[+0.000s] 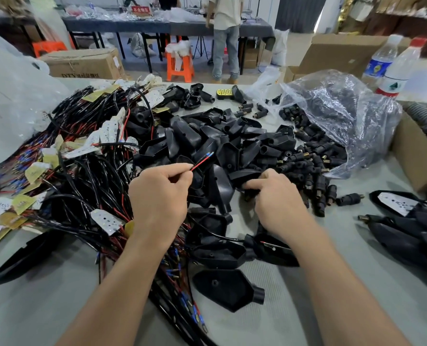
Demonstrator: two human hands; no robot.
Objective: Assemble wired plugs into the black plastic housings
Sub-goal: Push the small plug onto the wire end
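Head view: the left hand (160,196) has its grip pinched on a red wire (200,163), tips pointing toward 1 o'clock, while at its 3 o'clock the right hand (275,196) has its grip clamped on a black housing (242,174); best steady that housing and thread both tips straight in.

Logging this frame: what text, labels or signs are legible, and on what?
"DTY": cardboard box at far left; the characters after it are blurred.
Red sign on the back table: white characters, too blurred.
Water bottles: labels too small to read.
Paper tags on the wires: nothing legible.
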